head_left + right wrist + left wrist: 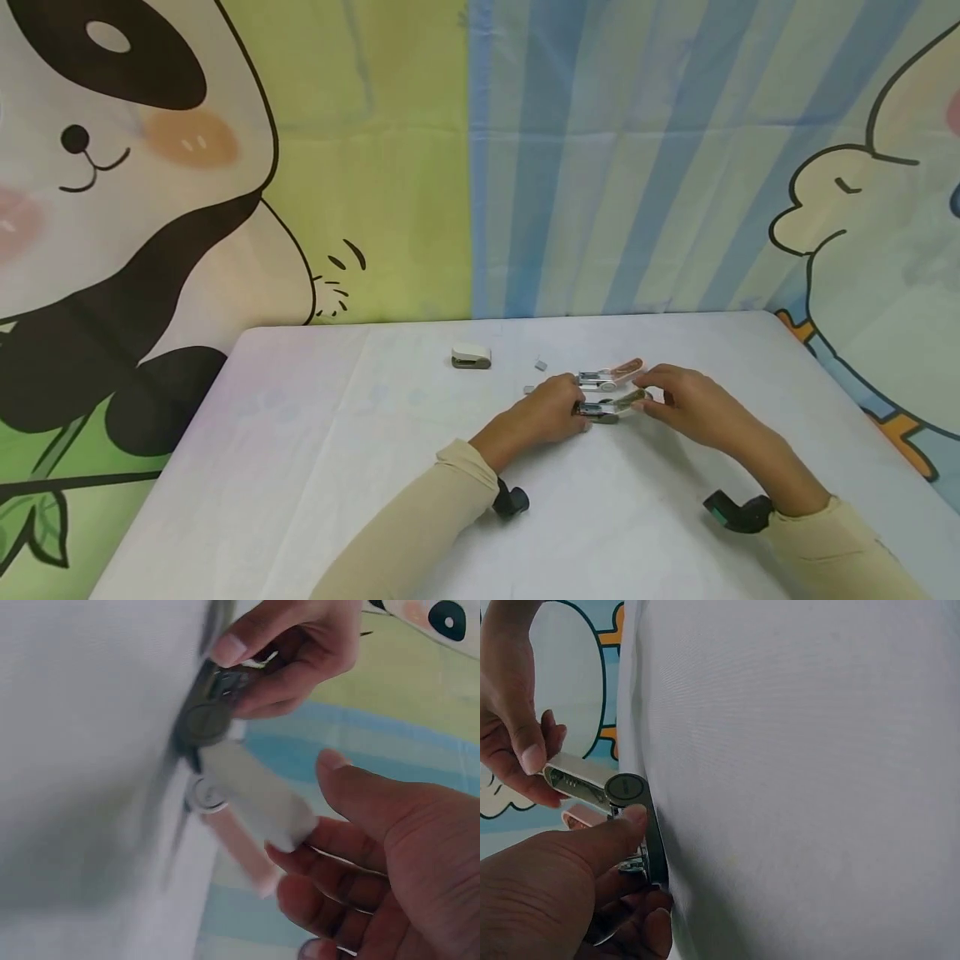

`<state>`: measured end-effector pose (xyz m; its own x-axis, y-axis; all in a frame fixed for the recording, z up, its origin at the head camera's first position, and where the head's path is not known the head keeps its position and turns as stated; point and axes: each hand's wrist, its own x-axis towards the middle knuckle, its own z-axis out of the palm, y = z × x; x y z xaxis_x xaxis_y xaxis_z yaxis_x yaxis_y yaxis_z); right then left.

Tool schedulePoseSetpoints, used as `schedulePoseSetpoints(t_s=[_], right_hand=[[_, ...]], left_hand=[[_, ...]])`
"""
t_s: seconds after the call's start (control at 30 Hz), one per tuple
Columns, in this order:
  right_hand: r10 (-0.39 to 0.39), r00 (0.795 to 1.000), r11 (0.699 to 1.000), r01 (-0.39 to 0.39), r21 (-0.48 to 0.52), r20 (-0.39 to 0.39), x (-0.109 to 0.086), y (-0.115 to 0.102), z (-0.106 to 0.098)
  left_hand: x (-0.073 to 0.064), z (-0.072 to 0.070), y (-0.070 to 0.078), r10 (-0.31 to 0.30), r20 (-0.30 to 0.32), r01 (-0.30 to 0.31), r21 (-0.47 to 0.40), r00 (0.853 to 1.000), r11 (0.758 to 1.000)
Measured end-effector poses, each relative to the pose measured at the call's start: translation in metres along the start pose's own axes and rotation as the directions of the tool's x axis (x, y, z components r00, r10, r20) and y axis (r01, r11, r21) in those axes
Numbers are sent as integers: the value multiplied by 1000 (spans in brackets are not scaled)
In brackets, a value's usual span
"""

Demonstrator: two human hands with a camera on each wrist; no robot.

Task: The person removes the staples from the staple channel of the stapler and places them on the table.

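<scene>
An opened stapler [603, 408] with a dark grey base and a white lid stands tilted up at the lid end. My left hand [551, 408] grips its base, thumb near the round hinge [625, 787]. At the raised lid [259, 796] is my right hand [693, 404]; its fingertips touch the lid's free end, while the thumb stands apart from it in the right wrist view. Right behind lies a second opened stapler with a pink lid [627, 367], partly hidden in both wrist views.
A closed white and grey stapler [471, 358] stands farther back on the left. A small grey block [541, 365], perhaps staples, lies behind my left hand. The white-covered table [360, 467] ends at a printed cloth backdrop [405, 167].
</scene>
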<state>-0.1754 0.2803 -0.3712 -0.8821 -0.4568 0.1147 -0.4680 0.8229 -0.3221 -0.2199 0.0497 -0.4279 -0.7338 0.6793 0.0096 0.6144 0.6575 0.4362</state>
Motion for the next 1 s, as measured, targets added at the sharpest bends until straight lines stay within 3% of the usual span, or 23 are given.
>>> schedulePoseSetpoints(t_s=[0.13,0.33,0.6,0.73,0.87,1.0], right_hand=[[-27,998,1000,27,9,-49,8,-19,-5],[-134,988,982,142,128,-75,36,-49,8],[-191,976,961,208,182,-104,75,-75,28],[-184,980,960,195,201,-75,94,-79,37],[-120,993,968,118,224,-4,113,-85,48],[-81,996,969,69,236,40,127,-92,59]], left_hand=[[-7,-4,-11,-8,-25,6,-47,1000,999],[-25,-22,-35,-21,-112,8,-112,993,994],[-41,-48,-62,-119,-190,74,-230,975,970],[-51,-62,-75,-148,-240,91,-232,959,969],[-63,-73,-86,-191,-306,121,-234,932,965],[-77,-82,-94,-234,-331,155,-248,914,956]])
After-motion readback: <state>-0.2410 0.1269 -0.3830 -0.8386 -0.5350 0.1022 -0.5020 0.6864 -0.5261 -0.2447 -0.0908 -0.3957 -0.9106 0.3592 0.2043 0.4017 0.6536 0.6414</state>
